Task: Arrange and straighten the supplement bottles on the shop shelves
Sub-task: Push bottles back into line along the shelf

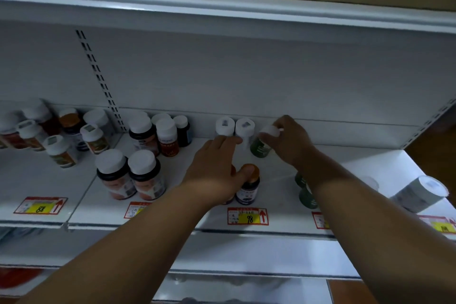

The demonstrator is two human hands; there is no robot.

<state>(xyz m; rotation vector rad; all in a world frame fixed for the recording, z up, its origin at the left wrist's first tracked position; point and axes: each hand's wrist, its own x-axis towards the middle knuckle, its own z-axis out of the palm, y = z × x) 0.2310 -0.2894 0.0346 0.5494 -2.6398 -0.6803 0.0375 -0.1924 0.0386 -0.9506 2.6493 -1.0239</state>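
Note:
My right hand [288, 143] grips a green bottle with a white cap [261, 147] at the back of the white shelf [278, 223], tilted slightly. Left of it stand two white-capped bottles [234, 127] against the back wall. My left hand [217, 168] reaches in with straight fingers touching the front of those two bottles. Its thumb lies against the orange cap of a dark bottle [249, 189] standing nearer the front. Two more green bottles [306, 191] show partly under my right forearm.
Two large dark bottles with white caps [130, 175] stand at the front left, more behind them [160, 134]. A crowded group of bottles [49, 131] fills the left bay. A white jar [419, 192] stands at the far right edge. Price tags [248, 216] line the shelf lip.

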